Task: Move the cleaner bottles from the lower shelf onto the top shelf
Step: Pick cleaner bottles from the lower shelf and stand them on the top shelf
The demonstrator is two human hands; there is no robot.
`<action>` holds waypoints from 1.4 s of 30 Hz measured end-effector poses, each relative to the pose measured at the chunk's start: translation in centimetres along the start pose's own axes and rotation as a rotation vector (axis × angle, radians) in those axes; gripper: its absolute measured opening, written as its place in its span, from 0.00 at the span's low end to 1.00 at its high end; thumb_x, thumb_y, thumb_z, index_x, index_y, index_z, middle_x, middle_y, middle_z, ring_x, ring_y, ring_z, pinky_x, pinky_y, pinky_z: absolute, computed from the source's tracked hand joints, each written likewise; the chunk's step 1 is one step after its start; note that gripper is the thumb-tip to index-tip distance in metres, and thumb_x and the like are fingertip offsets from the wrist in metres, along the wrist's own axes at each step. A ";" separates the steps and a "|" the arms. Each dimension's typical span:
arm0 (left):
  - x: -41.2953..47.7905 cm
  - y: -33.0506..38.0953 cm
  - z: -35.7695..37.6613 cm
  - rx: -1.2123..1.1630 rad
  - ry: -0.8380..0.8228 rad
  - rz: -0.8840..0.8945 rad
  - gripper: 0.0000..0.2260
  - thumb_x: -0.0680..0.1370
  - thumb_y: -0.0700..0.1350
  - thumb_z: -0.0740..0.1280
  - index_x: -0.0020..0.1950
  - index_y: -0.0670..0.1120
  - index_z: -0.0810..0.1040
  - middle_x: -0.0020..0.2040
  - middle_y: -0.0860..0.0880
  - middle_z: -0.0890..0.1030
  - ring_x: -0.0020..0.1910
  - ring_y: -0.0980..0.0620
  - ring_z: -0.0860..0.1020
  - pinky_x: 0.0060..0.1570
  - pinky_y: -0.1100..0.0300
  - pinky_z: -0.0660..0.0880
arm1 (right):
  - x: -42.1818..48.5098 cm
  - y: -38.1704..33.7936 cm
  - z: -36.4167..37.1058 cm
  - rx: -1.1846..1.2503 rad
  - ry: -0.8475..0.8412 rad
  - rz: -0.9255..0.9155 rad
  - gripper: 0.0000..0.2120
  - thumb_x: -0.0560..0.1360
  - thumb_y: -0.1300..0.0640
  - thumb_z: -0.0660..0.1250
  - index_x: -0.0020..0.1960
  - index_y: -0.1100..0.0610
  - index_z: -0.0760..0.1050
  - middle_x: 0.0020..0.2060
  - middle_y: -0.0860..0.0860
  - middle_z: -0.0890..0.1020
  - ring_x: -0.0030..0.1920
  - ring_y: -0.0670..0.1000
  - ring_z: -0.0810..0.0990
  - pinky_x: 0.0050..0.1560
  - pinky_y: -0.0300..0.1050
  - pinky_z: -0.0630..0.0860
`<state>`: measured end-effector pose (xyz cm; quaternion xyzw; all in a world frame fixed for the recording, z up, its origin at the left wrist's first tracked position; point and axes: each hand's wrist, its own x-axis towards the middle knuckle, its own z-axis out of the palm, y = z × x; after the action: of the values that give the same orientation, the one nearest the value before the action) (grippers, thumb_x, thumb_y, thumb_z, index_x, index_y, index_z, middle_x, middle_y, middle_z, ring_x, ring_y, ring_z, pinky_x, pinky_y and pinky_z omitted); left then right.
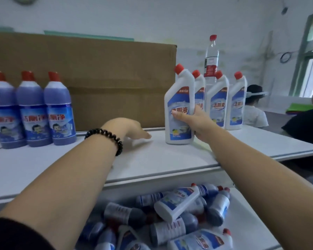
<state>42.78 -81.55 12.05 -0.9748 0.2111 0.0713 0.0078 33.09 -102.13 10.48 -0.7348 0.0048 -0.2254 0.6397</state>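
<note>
On the white top shelf (170, 159), the right hand (195, 121) grips a white bottle (179, 98) that stands straight up, just left of a row (219, 103) of three like it. The left hand (132, 129) lies open to the left of it, and the pile (177, 206) waits below both hands.

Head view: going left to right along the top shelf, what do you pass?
three purple bottles → left hand resting flat → white bottle gripped by the right hand → three more white bottles
</note>
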 end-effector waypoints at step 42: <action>-1.5 -1.6 1.3 -0.026 0.002 -0.011 0.25 0.82 0.64 0.55 0.67 0.47 0.76 0.61 0.49 0.77 0.62 0.47 0.74 0.64 0.51 0.68 | 4.5 -4.4 0.6 -1.034 0.152 -0.184 0.32 0.68 0.44 0.78 0.66 0.53 0.69 0.52 0.49 0.78 0.48 0.50 0.77 0.56 0.51 0.79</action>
<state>41.91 -79.39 10.93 -0.9761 0.2047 0.0732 -0.0044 36.15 -102.07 16.00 -0.9333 0.0971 -0.3015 0.1691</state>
